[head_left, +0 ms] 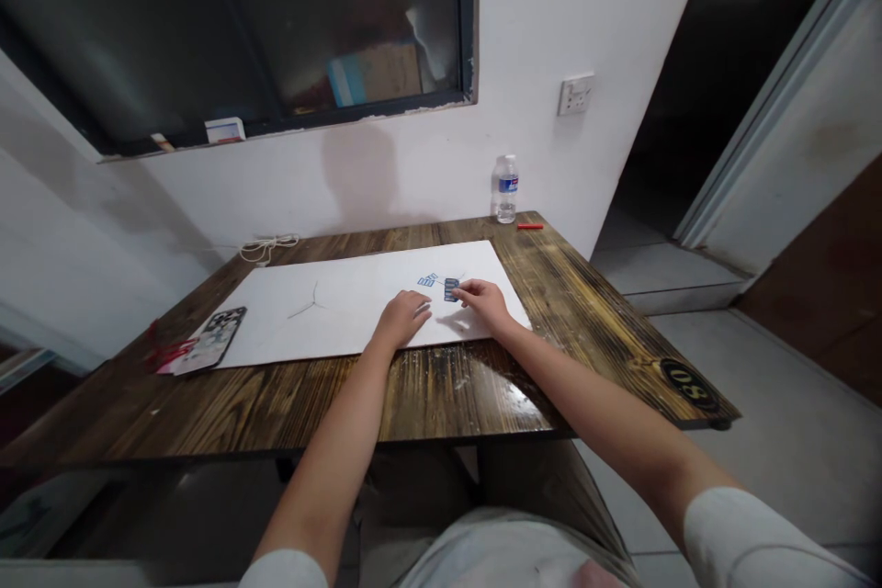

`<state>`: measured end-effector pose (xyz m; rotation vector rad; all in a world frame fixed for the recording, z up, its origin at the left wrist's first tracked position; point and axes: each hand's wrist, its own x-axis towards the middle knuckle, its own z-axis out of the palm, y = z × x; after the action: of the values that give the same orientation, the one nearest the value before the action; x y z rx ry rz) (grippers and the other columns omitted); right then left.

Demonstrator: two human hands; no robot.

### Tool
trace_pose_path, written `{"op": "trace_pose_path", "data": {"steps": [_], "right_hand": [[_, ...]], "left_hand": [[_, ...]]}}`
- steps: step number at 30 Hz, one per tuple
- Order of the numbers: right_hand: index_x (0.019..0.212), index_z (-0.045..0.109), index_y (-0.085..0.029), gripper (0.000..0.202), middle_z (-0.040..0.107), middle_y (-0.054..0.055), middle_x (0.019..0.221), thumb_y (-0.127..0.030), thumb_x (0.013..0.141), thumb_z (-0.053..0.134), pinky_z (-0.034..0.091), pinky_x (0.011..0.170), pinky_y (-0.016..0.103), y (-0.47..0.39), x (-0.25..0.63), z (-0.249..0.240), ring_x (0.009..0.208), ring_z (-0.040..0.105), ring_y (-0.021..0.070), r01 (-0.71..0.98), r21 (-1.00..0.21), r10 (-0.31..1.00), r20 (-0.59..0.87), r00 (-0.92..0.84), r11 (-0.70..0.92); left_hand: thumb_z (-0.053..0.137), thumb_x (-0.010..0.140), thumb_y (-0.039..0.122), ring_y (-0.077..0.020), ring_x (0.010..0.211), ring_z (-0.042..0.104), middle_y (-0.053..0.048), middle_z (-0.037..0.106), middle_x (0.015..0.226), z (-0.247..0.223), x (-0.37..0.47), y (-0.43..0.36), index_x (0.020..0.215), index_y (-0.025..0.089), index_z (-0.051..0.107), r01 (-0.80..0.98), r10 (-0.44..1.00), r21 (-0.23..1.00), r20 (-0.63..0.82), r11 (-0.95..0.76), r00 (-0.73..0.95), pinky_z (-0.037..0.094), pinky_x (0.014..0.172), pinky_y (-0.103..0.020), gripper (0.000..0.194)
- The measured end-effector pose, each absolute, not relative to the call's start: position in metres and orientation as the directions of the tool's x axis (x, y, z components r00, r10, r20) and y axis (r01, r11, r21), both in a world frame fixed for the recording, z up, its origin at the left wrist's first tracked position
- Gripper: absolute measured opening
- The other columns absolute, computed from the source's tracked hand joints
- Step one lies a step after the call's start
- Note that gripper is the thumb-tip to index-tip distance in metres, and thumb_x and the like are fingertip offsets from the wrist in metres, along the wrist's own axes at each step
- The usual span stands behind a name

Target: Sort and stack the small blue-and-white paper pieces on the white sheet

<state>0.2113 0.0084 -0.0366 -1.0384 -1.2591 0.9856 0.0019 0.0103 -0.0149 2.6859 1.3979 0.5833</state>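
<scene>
A long white board lies on the dark wooden table. Near its right end, my right hand pinches the edge of a small dark blue piece with light bars. My left hand rests on the board just left of it, fingers apart and holding nothing. Just beyond my left hand, small blue-and-white marks or pieces show on the board; which they are is unclear. Thin dark lines branch from one point on the board's left half.
A patterned phone-like item lies at the board's left end, beside something red. White cable is coiled at the back left. A water bottle and a red stick are at the back right of the table.
</scene>
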Motion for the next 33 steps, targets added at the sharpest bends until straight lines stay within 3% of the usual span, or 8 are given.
{"op": "trace_pose_path", "data": {"steps": [5, 11, 14, 20, 25, 33], "right_hand": [[0.068, 0.066, -0.018, 0.035, 0.066, 0.003, 0.063, -0.05, 0.058, 0.075, 0.046, 0.056, 0.028, 0.007, 0.211, -0.034, 0.055, 0.056, 0.0145, -0.044, -0.97, 0.97, 0.236, 0.062, 0.239], [0.068, 0.067, -0.018, 0.036, 0.066, 0.003, 0.063, -0.05, 0.057, 0.075, 0.046, 0.056, 0.027, 0.006, 0.211, -0.033, 0.055, 0.056, 0.0141, -0.035, -0.971, 0.97, 0.233, 0.065, 0.236], [0.069, 0.067, -0.017, 0.036, 0.066, 0.003, 0.063, -0.05, 0.058, 0.075, 0.045, 0.056, 0.027, 0.006, 0.211, -0.034, 0.055, 0.056, 0.014, -0.028, -0.97, 0.969, 0.239, 0.061, 0.241], [0.07, 0.067, -0.017, 0.033, 0.066, 0.003, 0.062, -0.048, 0.061, 0.073, 0.044, 0.055, 0.026, 0.008, 0.212, -0.038, 0.055, 0.056, 0.0141, 0.021, -0.964, 0.963, 0.265, 0.048, 0.265], [0.071, 0.068, -0.017, 0.031, 0.068, 0.003, 0.066, -0.047, 0.063, 0.071, 0.042, 0.056, 0.026, 0.01, 0.212, -0.042, 0.059, 0.057, 0.015, 0.101, -0.951, 0.954, 0.296, 0.04, 0.291], [0.07, 0.068, -0.017, 0.03, 0.066, 0.002, 0.063, -0.047, 0.064, 0.07, 0.039, 0.055, 0.025, 0.009, 0.209, -0.045, 0.057, 0.055, 0.0141, 0.134, -0.946, 0.954, 0.286, -0.086, 0.296]], "left_hand": [[0.059, 0.085, 0.031, -0.0234, 0.109, 0.058, -0.007, 0.067, 0.116, -0.014, 0.0, 0.01, 0.115, 0.023, 0.066, 0.817, 0.851, 0.256, 0.254, -0.517, 0.459, 0.044, 0.094, -0.034, 0.031], [0.054, 0.088, 0.029, -0.0231, 0.099, 0.06, -0.006, 0.071, 0.105, -0.009, 0.003, 0.006, 0.108, 0.023, 0.068, 0.808, 0.813, 0.142, 0.235, -0.571, 0.533, 0.046, 0.085, -0.033, 0.026], [0.05, 0.09, 0.028, -0.0226, 0.096, 0.062, -0.006, 0.071, 0.102, -0.009, 0.003, 0.005, 0.105, 0.022, 0.069, 0.798, 0.803, 0.156, 0.267, -0.582, 0.534, 0.046, 0.083, -0.033, 0.025], [0.054, 0.084, 0.021, -0.0196, 0.089, 0.065, -0.004, 0.073, 0.099, -0.011, 0.006, 0.006, 0.101, 0.021, 0.071, 0.732, 0.835, 0.421, 0.393, -0.535, 0.385, 0.047, 0.081, -0.031, 0.024], [0.063, 0.078, 0.029, -0.0156, 0.073, 0.063, -0.002, 0.071, 0.08, -0.011, 0.012, 0.006, 0.096, 0.02, 0.072, 0.557, 0.882, 0.685, 0.39, -0.47, 0.265, 0.047, 0.066, -0.026, 0.022], [0.074, 0.068, 0.039, -0.0128, 0.063, 0.058, -0.001, 0.065, 0.069, -0.01, 0.018, 0.005, 0.091, 0.016, 0.071, 0.255, 0.889, 0.855, 0.403, -0.451, 0.22, 0.046, 0.062, -0.025, 0.032]]}}
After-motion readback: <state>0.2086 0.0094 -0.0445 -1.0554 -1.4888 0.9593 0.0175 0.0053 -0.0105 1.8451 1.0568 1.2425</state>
